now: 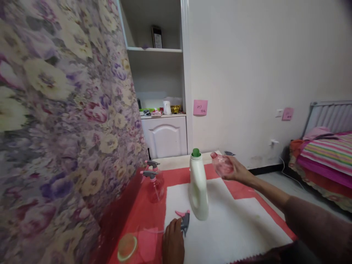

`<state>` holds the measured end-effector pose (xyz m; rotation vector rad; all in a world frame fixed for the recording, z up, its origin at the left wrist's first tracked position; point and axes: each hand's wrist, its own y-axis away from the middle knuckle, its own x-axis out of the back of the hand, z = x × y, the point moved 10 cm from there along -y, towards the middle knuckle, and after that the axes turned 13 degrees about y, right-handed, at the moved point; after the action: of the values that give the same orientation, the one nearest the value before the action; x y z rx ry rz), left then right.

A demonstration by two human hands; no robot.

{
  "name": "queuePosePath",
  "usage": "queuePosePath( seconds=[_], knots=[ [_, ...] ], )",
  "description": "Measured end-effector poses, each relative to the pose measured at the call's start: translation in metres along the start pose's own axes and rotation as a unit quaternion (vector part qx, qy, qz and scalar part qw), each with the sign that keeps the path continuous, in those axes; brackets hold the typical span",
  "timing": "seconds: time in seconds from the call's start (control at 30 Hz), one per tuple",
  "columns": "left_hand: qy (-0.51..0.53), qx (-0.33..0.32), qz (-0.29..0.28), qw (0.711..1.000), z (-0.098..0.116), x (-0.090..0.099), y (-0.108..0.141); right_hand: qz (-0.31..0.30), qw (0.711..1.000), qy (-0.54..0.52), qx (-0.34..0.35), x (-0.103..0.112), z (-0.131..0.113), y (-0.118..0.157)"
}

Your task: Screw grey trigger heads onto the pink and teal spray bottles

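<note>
My right hand (233, 169) is closed around a clear pink bottle (222, 165), held tilted in the air with its neck pointing to the upper left. My left hand (173, 240) grips a grey and pink trigger spray head (185, 222) low over the white sheet; its thin tube runs out to the left. Between the hands stands a large pale jug (199, 194) with a handle. A green piece (195, 152) sits in the jug's mouth. Two pink spray bottles with grey triggers, the nearer spray bottle (156, 189) in front, stand upright at the left.
A white sheet (231, 231) lies over the red table cover (137, 214). A round-lidded jar (127, 248) is at the near left. The floral curtain (68, 128) hangs along the left side. Behind are a white cabinet (166, 137) and, far right, a bed (327, 157).
</note>
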<state>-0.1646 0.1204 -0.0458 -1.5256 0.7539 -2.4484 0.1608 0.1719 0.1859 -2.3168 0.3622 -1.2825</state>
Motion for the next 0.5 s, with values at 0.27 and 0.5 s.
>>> queuePosePath(
  seconds=[0.27,0.5],
  knots=[
    [0.005,0.012,-0.019,1.000,-0.012,-0.012,-0.002,-0.022,0.989,0.145,0.032,0.009,-0.023,-0.060],
    [0.018,0.008,-0.041,0.999,-0.019,-0.018,-0.004,-0.027,0.968,0.239,0.075,0.005,-0.039,-0.079]
  ],
)
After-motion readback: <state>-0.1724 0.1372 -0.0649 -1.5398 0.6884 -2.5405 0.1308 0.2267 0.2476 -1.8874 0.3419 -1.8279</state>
